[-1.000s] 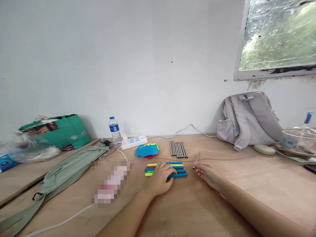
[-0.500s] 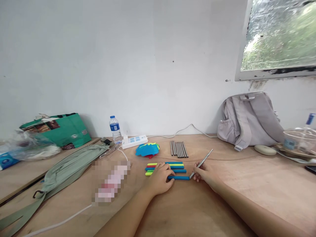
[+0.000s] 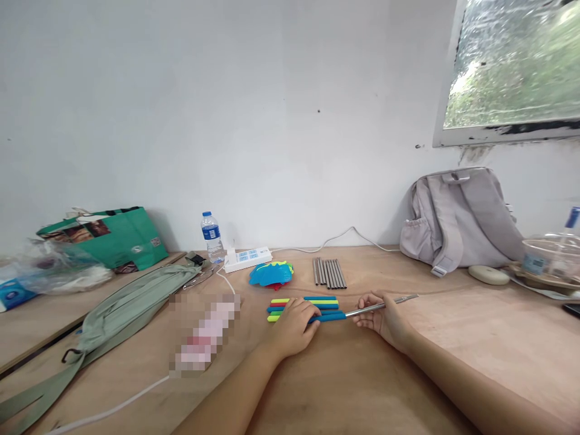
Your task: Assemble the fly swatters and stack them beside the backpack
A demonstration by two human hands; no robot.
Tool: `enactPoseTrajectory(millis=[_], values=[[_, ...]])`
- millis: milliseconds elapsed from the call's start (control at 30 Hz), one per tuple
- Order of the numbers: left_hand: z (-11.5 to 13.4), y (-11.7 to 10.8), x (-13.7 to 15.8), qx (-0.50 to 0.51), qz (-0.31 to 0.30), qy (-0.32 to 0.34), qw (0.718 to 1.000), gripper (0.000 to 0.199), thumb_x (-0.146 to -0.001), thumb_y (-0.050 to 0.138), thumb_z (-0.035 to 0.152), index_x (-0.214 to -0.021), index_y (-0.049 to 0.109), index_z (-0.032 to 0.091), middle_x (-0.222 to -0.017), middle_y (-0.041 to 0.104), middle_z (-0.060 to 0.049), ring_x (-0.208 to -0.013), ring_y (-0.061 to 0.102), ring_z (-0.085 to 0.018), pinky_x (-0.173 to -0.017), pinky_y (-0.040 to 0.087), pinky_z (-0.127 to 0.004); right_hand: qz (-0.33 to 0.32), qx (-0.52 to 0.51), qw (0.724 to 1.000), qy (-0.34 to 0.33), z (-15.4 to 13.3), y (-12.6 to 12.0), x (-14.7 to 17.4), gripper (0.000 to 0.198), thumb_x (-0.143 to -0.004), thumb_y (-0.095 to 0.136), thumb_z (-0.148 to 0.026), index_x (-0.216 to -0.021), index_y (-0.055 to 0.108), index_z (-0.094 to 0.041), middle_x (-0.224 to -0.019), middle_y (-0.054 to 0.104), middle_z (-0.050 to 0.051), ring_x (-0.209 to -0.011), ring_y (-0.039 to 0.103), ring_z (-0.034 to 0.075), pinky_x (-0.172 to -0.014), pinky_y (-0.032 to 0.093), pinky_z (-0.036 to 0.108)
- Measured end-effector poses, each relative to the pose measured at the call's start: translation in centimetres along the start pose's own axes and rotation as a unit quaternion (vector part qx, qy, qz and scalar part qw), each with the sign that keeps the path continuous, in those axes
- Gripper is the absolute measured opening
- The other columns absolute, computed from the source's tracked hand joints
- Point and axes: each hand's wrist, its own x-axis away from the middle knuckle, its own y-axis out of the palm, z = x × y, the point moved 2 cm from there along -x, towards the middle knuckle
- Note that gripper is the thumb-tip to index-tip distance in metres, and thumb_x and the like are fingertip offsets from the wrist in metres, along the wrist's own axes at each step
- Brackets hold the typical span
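Note:
My left hand [image 3: 294, 329] rests on the table with its fingers curled, holding a blue tube [image 3: 334, 316] that sticks out to the right. In my right hand [image 3: 389, 320] is a thin silver metal tube [image 3: 367, 309], lying nearly level. Its left end meets the right end of the blue tube; whether it sits inside cannot be made out. A row of coloured sticks, such as a yellow one [image 3: 328, 302], lies partly under my left hand. Beyond it is a row of several metal tubes [image 3: 330, 273].
Blue and yellow-green flat pieces [image 3: 272, 275] lie near a white power strip [image 3: 247, 259]. A water bottle [image 3: 211, 237] stands by the wall. At left are a green strap bag [image 3: 131, 308] and a green bag [image 3: 131, 241]; at right, a grey backpack [image 3: 466, 223].
The metal tube has swung down from a steep slant to nearly level, in line with the blue tube. My right hand has turned and its fingers have loosened. The blue tube has tilted slightly.

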Motion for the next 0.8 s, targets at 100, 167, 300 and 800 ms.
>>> enactPoseTrajectory(millis=[100, 167, 300, 800], values=[[0.2, -0.2, 0.0, -0.005, 0.000, 0.014, 1.000, 0.013, -0.083, 0.040, 0.022, -0.090, 0.051, 0.020, -0.093, 0.057, -0.003, -0.088, 0.047, -0.018, -0.081, 0.034, -0.033, -0.009, -0.013, 1.000, 0.003, -0.1, -0.2, -0.1, 0.028, -0.076, 0.038, -0.038, -0.061, 0.050, -0.018, -0.061, 0.057, 0.004, -0.060, 0.058, 0.017, -0.058, 0.045, 0.029], [0.3, -0.2, 0.1, 0.000, 0.001, 0.024, 1.000, 0.015, -0.084, 0.038, 0.024, -0.093, 0.049, 0.020, -0.096, 0.057, -0.003, -0.089, 0.047, -0.018, -0.083, 0.033, -0.033, 0.000, -0.005, 1.000, 0.000, -0.1, -0.3, -0.2, 0.023, -0.074, 0.039, -0.035, -0.063, 0.050, -0.019, -0.062, 0.055, 0.003, -0.060, 0.057, 0.016, -0.058, 0.044, 0.028], [0.8, -0.2, 0.2, 0.026, -0.005, 0.033, 0.999, 0.018, -0.087, 0.034, 0.026, -0.097, 0.047, 0.020, -0.099, 0.057, -0.003, -0.090, 0.049, -0.017, -0.084, 0.034, -0.032, -0.011, 0.007, 1.000, 0.002, -0.2, 0.5, 0.2, 0.015, -0.070, 0.040, -0.033, -0.069, 0.049, -0.020, -0.068, 0.055, 0.002, -0.059, 0.056, 0.015, -0.058, 0.043, 0.027], [1.8, -0.6, 0.6, 0.103, -0.076, 0.003, 0.992, 0.016, -0.087, 0.028, 0.028, -0.091, 0.041, 0.019, -0.089, 0.054, -0.004, -0.076, 0.051, -0.015, -0.066, 0.039, -0.025, -0.127, 0.145, 0.981, -0.010, 2.2, 3.5, 0.6, 0.031, -0.068, 0.033, -0.049, -0.068, 0.043, -0.019, -0.060, 0.055, 0.002, -0.049, 0.049, 0.012, -0.042, 0.029, 0.021]])
